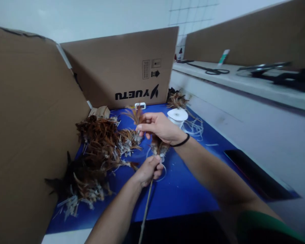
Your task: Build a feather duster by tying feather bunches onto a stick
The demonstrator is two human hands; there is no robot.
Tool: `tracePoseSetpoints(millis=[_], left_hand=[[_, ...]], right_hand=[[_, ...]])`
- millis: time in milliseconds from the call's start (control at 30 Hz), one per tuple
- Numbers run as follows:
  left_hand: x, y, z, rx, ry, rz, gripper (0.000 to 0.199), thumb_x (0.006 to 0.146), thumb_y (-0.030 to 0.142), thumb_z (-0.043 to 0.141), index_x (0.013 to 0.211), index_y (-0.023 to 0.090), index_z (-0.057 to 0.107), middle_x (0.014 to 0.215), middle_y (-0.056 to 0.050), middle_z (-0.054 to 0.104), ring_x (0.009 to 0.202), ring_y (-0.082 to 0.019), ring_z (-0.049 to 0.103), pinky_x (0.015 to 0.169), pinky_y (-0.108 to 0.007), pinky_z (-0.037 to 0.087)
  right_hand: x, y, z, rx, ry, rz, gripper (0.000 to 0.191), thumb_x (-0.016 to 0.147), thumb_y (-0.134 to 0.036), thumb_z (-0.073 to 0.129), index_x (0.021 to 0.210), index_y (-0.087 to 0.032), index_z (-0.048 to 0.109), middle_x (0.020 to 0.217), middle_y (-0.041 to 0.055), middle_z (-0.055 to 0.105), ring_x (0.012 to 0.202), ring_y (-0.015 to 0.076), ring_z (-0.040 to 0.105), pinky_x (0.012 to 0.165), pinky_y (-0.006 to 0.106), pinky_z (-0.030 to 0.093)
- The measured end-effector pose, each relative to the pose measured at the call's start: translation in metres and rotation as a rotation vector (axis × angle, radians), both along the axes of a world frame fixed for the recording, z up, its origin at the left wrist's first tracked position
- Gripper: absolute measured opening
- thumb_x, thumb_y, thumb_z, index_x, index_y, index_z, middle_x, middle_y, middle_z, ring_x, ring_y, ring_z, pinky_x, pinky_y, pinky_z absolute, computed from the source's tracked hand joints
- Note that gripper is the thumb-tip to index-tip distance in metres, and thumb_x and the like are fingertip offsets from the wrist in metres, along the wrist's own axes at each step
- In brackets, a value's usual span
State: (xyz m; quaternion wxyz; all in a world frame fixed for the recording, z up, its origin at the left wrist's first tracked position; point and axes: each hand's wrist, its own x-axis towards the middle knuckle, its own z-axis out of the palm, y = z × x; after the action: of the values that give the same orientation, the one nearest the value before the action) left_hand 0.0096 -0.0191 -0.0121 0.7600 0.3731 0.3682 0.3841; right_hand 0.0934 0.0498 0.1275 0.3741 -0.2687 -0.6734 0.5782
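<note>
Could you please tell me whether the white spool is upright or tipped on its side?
Upright: the white spool shows its round flange facing up.

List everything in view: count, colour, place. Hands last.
Tabletop: one, blue, centre
Cardboard panels: three, brown, left, back, right
Wire grid: one, dark, back wall
Ledge: one, white, right
Scissors: one pair, black, on ledge
Tube: one, white-green, on ledge
Bottle: one, dark, ledge's far end
Other ledge gear: count unclear, dark, ledge's near end
Device: one, white, by back panel
Spool: one, white, beyond right wrist
Feather pile: uncountable, brown-black, left
Feather bunch: one, brown-black, back right
Flat object: one, black, right edge
Stick: one, tan, in left hand
Feather tuft: one, brown, in right hand
Left hand: one, bare, centre
Right hand: one, black wristband, above left hand
</note>
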Motion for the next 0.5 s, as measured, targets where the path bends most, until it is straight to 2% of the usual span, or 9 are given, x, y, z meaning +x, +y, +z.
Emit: tracePoseSetpoints(millis=[100, 167, 233, 367, 500], left_hand=[[-0.005, 0.001, 0.009, 0.02, -0.083, 0.031, 0.04, 0.076, 0.052, 0.057, 0.075, 0.018, 0.037, 0.06, 0.007, 0.035, 0.038, -0.001, 0.024, 0.034, -0.014, 0.011], [-0.007, 0.001, 0.013, 0.026, -0.133, 0.031, 0.036, 0.079, 0.048, 0.057, 0.077, 0.017, 0.039, 0.06, 0.007, 0.034, 0.038, 0.0, 0.023, 0.034, -0.013, 0.01], [-0.009, 0.001, 0.015, 0.025, -0.173, 0.032, 0.033, 0.08, 0.045, 0.057, 0.078, 0.016, 0.041, 0.059, 0.007, 0.033, 0.038, 0.0, 0.022, 0.033, -0.013, 0.01], [-0.011, 0.001, 0.016, -0.004, -0.229, 0.037, 0.03, 0.081, 0.041, 0.058, 0.078, 0.017, 0.042, 0.057, 0.008, 0.032, 0.036, 0.001, 0.016, 0.032, -0.011, 0.011], [-0.013, 0.001, 0.015, -0.026, -0.303, 0.019, 0.027, 0.083, 0.039, 0.056, 0.079, 0.016, 0.043, 0.057, 0.009, 0.029, 0.036, 0.0, 0.012, 0.03, -0.01, 0.013]], right_hand=[[0.039, -0.017, 0.003, 0.038, 0.164, -0.158, 0.019, 0.069, -0.026, 0.069, 0.078, -0.012, 0.059, 0.068, 0.0027, 0.065, 0.05, 0.0081, 0.057, 0.039, 0.017, 0.041], [0.06, -0.027, -0.008, 0.011, 0.243, -0.252, 0.023, 0.067, -0.027, 0.07, 0.081, -0.012, 0.06, 0.071, 0.0034, 0.064, 0.058, 0.0112, 0.06, 0.039, 0.018, 0.042], [0.074, -0.034, -0.026, -0.053, 0.269, -0.331, 0.023, 0.066, -0.027, 0.071, 0.08, -0.013, 0.059, 0.065, 0.0014, 0.061, 0.056, 0.0109, 0.058, 0.038, 0.018, 0.041], [0.081, -0.037, -0.069, -0.243, 0.224, -0.376, 0.022, 0.064, -0.027, 0.072, 0.071, -0.013, 0.056, 0.057, -0.0007, 0.058, 0.048, 0.0083, 0.053, 0.036, 0.017, 0.039], [0.072, -0.035, -0.096, -0.37, 0.18, -0.313, 0.023, 0.063, -0.029, 0.072, 0.068, -0.012, 0.057, 0.057, 0.0005, 0.058, 0.051, 0.0101, 0.056, 0.035, 0.017, 0.038]])
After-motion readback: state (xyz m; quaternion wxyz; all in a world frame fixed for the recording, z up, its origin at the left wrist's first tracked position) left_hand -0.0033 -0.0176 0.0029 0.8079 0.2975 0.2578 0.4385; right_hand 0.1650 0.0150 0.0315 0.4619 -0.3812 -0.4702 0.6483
